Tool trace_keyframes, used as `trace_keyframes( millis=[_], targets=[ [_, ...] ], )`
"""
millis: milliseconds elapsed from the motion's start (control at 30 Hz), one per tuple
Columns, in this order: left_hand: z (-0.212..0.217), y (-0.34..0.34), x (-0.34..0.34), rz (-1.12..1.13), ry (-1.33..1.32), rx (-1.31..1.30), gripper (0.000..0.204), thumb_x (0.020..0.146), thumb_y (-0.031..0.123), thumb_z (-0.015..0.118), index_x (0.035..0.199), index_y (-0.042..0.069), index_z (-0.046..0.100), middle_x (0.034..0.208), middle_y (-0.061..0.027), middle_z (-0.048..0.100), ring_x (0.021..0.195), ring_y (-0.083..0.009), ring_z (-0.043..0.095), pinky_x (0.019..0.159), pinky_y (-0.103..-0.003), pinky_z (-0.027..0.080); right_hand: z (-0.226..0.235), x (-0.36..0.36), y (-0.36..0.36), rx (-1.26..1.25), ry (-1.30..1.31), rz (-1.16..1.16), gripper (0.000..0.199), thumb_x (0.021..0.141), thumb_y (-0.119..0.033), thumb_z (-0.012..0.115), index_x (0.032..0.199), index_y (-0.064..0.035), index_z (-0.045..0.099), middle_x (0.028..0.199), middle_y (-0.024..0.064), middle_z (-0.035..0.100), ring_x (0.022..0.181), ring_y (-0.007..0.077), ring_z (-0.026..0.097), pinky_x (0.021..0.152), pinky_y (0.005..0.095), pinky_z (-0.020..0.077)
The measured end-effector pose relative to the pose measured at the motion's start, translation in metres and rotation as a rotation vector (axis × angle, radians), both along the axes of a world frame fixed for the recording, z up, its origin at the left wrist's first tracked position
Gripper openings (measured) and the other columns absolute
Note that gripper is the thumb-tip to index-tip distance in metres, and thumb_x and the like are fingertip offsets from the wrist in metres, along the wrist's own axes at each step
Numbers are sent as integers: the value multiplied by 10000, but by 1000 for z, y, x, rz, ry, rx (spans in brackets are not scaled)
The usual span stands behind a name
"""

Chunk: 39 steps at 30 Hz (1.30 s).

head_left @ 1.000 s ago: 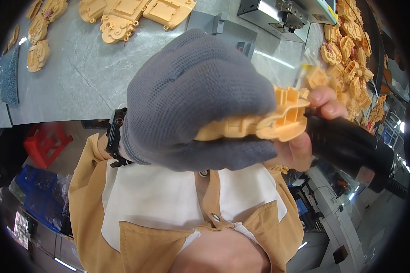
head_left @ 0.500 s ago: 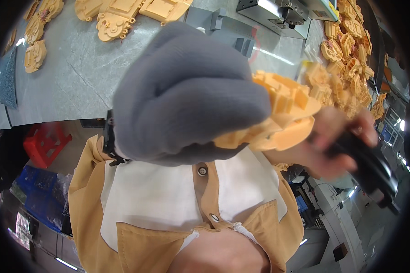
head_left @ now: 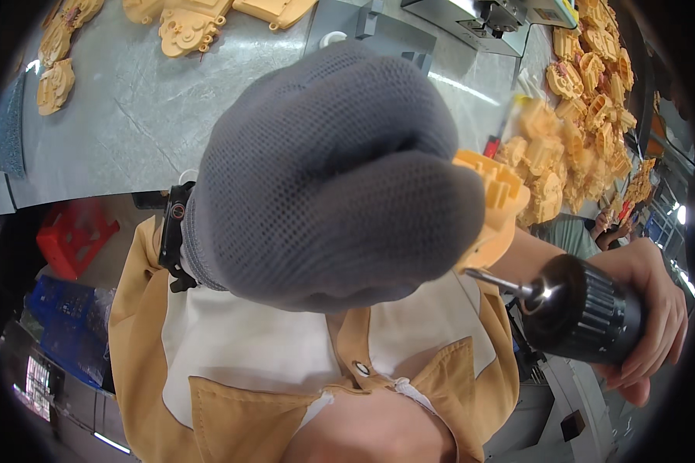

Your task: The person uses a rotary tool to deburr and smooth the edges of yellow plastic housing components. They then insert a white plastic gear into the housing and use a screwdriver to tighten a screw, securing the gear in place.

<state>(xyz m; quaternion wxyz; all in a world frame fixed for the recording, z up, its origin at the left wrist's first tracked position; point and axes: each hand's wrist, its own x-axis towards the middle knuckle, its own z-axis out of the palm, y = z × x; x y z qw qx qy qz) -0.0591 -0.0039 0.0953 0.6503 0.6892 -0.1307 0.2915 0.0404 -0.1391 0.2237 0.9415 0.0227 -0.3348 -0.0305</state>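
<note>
Grey-gloved left hand (head_left: pixel 332 185), mine, fingers curled closed round orange plastic part (head_left: pixel 505 193). My bare right hand (head_left: pixel 656 309) wrapped round black screwdriver (head_left: pixel 587 312), steel bit (head_left: pixel 496 280) near part's edge.

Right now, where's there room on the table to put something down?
The biggest bare patch of the grey table lies between the far-left yellow parts, the top-edge yellow parts and the gloved left hand. A smaller strip shows between that hand and the metal device. The right is crowded with a heap of yellow parts.
</note>
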Motion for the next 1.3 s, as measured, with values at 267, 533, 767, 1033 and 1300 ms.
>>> trace_keyframes(
  millis=[267,533,767,1033,1300],
  targets=[
    [34,13,-3,-14,21,167,343,475,190,752,741,82,563,712,-47,504,587,-178,514,478,-284,416,-4,4,0,-25,-38,16,211,586,8,720,709,-38,555,540,42,587,441,123,573,465,232,528],
    [34,13,-8,5,1,37,352,485,137,739,781,62,564,730,-75,508,648,-221,545,506,-320,437,-9,9,2,-1,-21,141,209,599,-10,716,726,-35,551,539,31,583,448,113,572,470,230,532],
    [28,10,-7,-31,392,-519,386,563,84,690,905,27,519,798,-110,527,723,-227,568,587,-322,462,-4,-6,-13,-171,-192,-243,224,640,-99,717,763,-61,533,548,-20,577,464,68,564,496,181,503],
    [37,2,-1,-66,515,-585,423,624,72,640,1004,-4,470,896,-143,533,815,-236,571,681,-331,469,-11,-16,-4,-451,-442,-266,205,694,-176,675,860,-122,569,577,-82,560,489,33,548,516,163,457],
    [36,-6,2,-132,536,-636,461,685,61,591,1103,-36,422,995,-177,539,907,-244,574,775,-339,476,-11,-36,-11,-683,-453,-392,203,714,-197,660,875,-133,554,579,-92,546,486,29,541,520,168,452]
  ],
)
